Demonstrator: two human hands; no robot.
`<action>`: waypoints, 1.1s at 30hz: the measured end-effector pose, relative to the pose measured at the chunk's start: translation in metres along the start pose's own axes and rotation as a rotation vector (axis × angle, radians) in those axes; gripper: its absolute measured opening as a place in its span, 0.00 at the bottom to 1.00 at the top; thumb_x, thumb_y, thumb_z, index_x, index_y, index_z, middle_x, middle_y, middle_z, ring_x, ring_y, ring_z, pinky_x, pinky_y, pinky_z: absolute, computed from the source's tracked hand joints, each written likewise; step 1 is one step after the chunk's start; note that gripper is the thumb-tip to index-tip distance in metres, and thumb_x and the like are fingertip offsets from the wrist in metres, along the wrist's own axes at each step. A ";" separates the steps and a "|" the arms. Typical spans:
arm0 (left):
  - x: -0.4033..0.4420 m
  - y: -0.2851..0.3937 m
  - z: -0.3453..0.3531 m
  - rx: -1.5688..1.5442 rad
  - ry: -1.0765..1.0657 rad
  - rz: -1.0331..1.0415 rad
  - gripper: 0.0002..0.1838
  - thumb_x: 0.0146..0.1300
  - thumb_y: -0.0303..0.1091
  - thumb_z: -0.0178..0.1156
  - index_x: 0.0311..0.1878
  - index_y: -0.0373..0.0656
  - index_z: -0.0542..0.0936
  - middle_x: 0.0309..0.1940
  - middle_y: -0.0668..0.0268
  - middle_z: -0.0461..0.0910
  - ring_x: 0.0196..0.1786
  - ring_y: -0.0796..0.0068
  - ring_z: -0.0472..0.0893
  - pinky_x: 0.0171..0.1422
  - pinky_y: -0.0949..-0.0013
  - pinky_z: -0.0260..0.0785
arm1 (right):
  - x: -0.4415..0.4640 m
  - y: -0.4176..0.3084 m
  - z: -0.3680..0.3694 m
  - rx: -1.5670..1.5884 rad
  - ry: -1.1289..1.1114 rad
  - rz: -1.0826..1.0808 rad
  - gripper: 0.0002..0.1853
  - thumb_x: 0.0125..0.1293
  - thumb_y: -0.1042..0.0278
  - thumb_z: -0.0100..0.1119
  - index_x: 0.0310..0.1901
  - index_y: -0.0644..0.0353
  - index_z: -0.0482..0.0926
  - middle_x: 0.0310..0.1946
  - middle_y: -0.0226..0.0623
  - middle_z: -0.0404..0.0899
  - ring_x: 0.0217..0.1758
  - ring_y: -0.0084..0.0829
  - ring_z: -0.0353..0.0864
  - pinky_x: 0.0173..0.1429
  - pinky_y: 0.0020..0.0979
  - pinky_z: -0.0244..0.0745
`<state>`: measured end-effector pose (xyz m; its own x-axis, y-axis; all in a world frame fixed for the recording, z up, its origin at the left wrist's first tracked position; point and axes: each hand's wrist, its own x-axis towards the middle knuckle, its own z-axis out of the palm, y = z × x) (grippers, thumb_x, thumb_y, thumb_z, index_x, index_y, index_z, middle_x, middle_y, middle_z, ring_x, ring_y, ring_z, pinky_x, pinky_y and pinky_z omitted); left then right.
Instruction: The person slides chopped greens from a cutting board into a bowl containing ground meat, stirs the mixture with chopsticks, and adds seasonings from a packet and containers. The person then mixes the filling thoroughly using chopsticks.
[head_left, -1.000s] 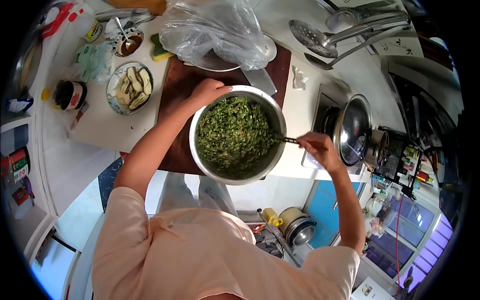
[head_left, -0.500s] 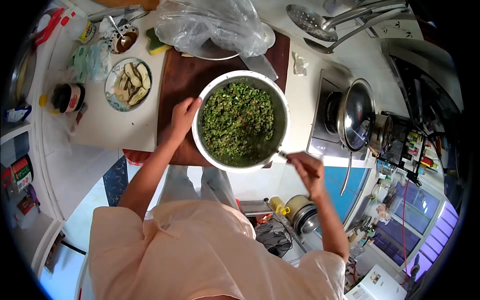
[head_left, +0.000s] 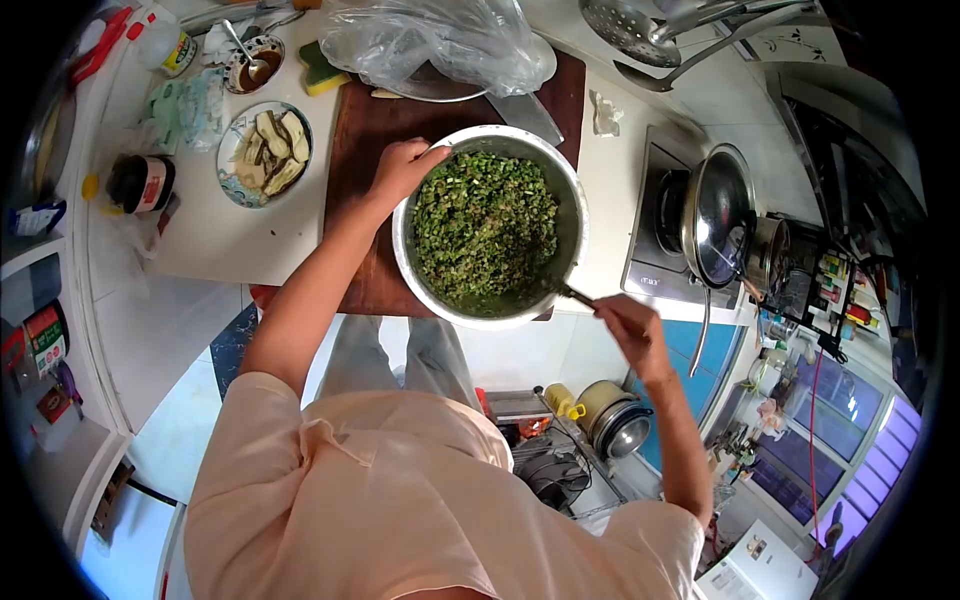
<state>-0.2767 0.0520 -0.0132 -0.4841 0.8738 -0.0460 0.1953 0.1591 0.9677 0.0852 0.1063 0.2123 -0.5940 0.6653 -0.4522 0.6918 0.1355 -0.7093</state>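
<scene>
A round metal basin (head_left: 408, 272) full of chopped green filling (head_left: 485, 225) stands on the dark wooden cutting board (head_left: 365, 150). My left hand (head_left: 405, 168) grips its rim at the upper left, thumb over the edge. At the lower right my right hand (head_left: 632, 325) is closed round the handle of a thin, dark utensil (head_left: 577, 294). That utensil crosses the rim, and its working end is hidden in the basin. Behind the basin, a cleaver blade (head_left: 527, 116) lies on the board, beside a metal dish (head_left: 425, 85) under a clear plastic bag (head_left: 440, 45).
To the left are a plate (head_left: 238, 188) of cooked eggplant strips, a small sauce bowl (head_left: 240, 80) with a spoon, and a sponge (head_left: 322, 70). A lidded pan (head_left: 722, 215) sits on the cooktop (head_left: 650, 250) at right, its handle jutting towards me.
My left hand has slid along the rim from the left side towards the top. My right hand has moved slightly outward, baring more of the utensil. The view has shifted a little.
</scene>
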 end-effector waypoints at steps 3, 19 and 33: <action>-0.014 0.005 -0.003 -0.047 0.075 -0.013 0.24 0.61 0.46 0.64 0.22 0.31 0.76 0.18 0.62 0.68 0.21 0.75 0.64 0.28 0.66 0.59 | -0.023 0.000 0.032 0.051 0.022 0.032 0.08 0.64 0.87 0.55 0.43 0.72 0.79 0.36 0.35 0.79 0.41 0.19 0.76 0.45 0.18 0.70; -0.041 0.007 -0.002 -0.064 0.208 -0.057 0.17 0.60 0.41 0.66 0.28 0.33 0.81 0.21 0.61 0.74 0.23 0.74 0.71 0.30 0.68 0.63 | 0.000 -0.005 0.089 0.397 0.322 -0.010 0.10 0.69 0.81 0.50 0.49 0.72 0.77 0.42 0.42 0.80 0.42 0.31 0.83 0.51 0.28 0.80; -0.041 0.017 -0.011 0.031 0.133 -0.017 0.13 0.60 0.36 0.65 0.32 0.34 0.83 0.24 0.61 0.78 0.25 0.73 0.77 0.32 0.69 0.66 | 0.098 0.031 0.052 0.479 0.246 -0.261 0.10 0.71 0.73 0.54 0.48 0.69 0.79 0.39 0.41 0.83 0.39 0.28 0.84 0.43 0.28 0.82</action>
<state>-0.2626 0.0138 0.0076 -0.5964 0.8022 -0.0271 0.2112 0.1893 0.9589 0.0271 0.1377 0.1183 -0.5669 0.8131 -0.1324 0.2401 0.0093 -0.9707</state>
